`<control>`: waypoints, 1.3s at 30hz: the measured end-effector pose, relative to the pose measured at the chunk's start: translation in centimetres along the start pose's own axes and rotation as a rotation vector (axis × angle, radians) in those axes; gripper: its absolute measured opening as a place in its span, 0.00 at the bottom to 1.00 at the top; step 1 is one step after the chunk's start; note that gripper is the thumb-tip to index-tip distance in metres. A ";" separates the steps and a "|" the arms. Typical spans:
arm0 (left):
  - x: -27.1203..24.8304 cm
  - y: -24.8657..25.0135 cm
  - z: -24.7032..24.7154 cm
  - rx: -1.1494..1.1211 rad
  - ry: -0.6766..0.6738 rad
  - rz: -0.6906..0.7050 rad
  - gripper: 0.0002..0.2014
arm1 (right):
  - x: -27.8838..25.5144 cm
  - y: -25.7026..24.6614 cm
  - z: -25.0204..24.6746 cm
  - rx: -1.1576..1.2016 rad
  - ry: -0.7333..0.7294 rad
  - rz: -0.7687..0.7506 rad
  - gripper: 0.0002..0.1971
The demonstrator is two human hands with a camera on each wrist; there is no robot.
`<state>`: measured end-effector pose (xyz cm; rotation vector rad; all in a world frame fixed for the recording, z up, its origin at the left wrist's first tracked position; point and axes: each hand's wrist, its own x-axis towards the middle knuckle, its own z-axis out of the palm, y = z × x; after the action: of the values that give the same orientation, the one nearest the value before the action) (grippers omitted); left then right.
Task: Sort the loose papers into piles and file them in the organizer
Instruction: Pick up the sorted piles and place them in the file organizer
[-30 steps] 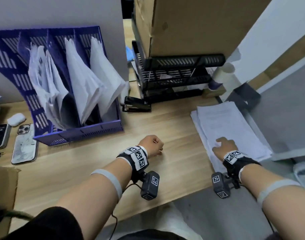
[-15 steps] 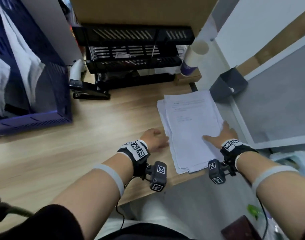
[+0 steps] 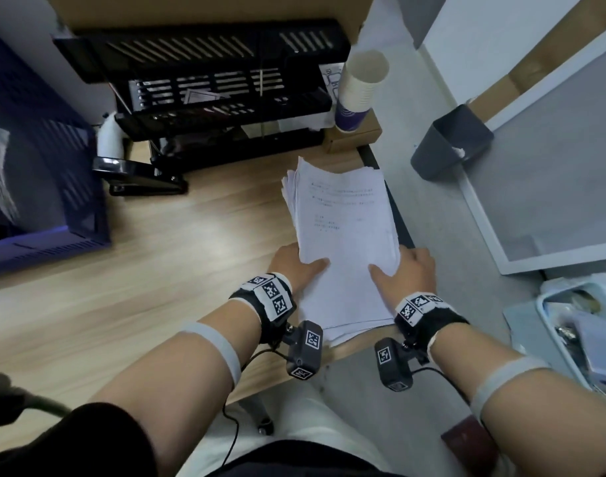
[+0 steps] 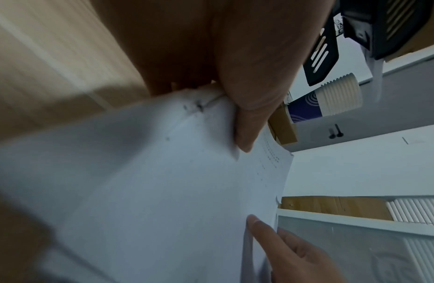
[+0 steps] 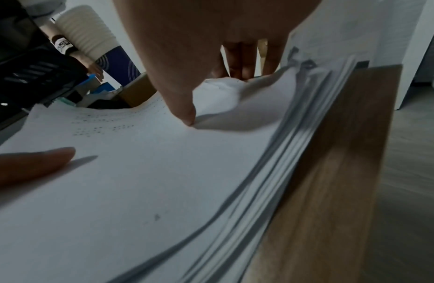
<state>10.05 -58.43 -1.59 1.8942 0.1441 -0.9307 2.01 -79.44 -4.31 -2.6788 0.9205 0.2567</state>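
Note:
A thick stack of white printed papers (image 3: 342, 232) lies at the right end of the wooden desk (image 3: 157, 270), its near end past the desk edge. My left hand (image 3: 303, 266) grips the stack's left edge, thumb on top and fingers under. My right hand (image 3: 403, 266) grips the right edge the same way. In the left wrist view the thumb (image 4: 247, 99) pinches the bent top sheets (image 4: 150, 191). The right wrist view shows that thumb (image 5: 179, 95) pressing on the stack (image 5: 162, 172), whose edges fan out. The blue organizer (image 3: 53, 173) stands at the far left.
A black stapler (image 3: 139, 173) lies left of the stack, in front of stacked black letter trays (image 3: 208, 98). A sleeve of paper cups (image 3: 360, 87) stands on a small box behind the papers. Off the desk's right edge are a grey bin (image 3: 449, 142) and a tray of clutter (image 3: 577, 325).
The head view has swung right, away from the organizer. My left hand left the bare desk and took the stack's left edge. My right hand slid from the top sheet to the right edge.

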 end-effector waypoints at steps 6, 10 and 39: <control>-1.7 -1.8 -1.0 -0.259 -0.035 -0.056 0.29 | -1.3 -2.2 0.2 0.084 -0.036 -0.128 0.31; -3.2 -4.0 -3.9 -0.286 0.105 -0.075 0.21 | -1.9 -5.3 -0.2 0.209 -0.115 -0.174 0.27; -13.4 -2.7 -18.5 -0.401 0.645 0.452 0.07 | -11.3 -22.8 -8.6 1.066 -0.291 -0.297 0.09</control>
<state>9.46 -38.23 9.42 1.6802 0.2502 0.0360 8.05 -58.72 11.71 -1.6826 0.3703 0.0476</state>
